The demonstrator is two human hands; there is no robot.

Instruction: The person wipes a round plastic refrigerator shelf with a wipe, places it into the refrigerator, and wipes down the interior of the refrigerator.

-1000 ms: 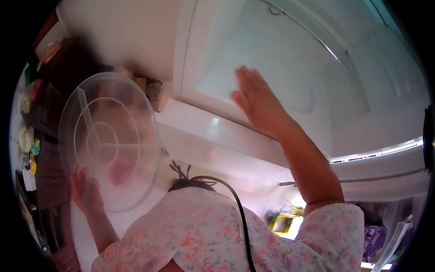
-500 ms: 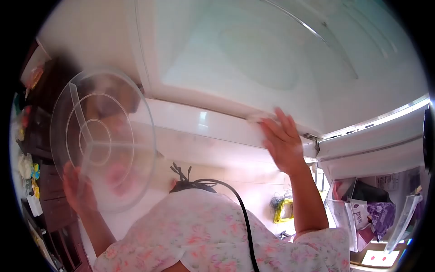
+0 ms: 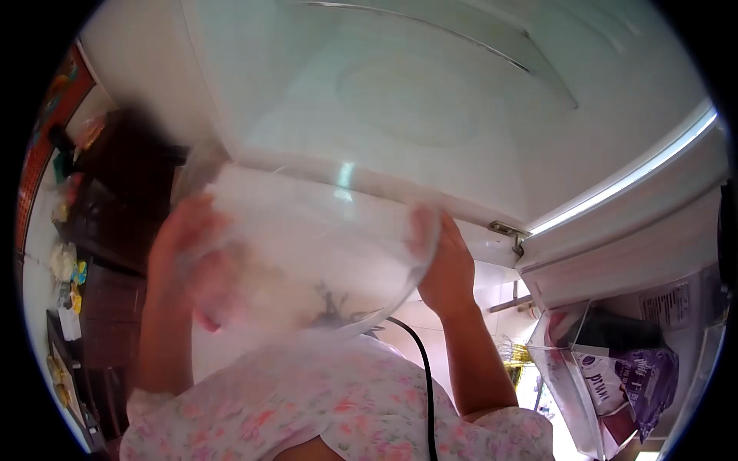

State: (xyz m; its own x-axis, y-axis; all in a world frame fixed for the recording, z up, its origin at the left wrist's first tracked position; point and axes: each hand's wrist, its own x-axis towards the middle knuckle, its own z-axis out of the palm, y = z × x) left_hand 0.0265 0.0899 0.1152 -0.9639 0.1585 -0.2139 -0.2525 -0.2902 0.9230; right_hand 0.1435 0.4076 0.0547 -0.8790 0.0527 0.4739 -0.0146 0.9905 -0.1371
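A clear round plate (image 3: 323, 253), blurred by motion, is in front of my chest, just below the front edge of the open refrigerator. My right hand (image 3: 446, 265) is closed on its right rim, with fingers seen through the plate. On the plate's left side is my left hand (image 3: 188, 238), which looks wrapped round that edge, though its fingers are smeared. Above the plate lies the pale interior of the refrigerator (image 3: 415, 100), with a glass shelf edge (image 3: 430, 31) farther in.
The refrigerator door (image 3: 615, 246) stands open on the right, its clear bin (image 3: 565, 384) holding purple and white packages (image 3: 646, 384). Dark wooden cabinets (image 3: 115, 300) stand on the left. A black cable (image 3: 423, 369) runs down my floral top.
The plate has moved right from upright at the left and tilted flatter in front of me. My right hand has come down from the refrigerator edge and taken the plate's right rim.
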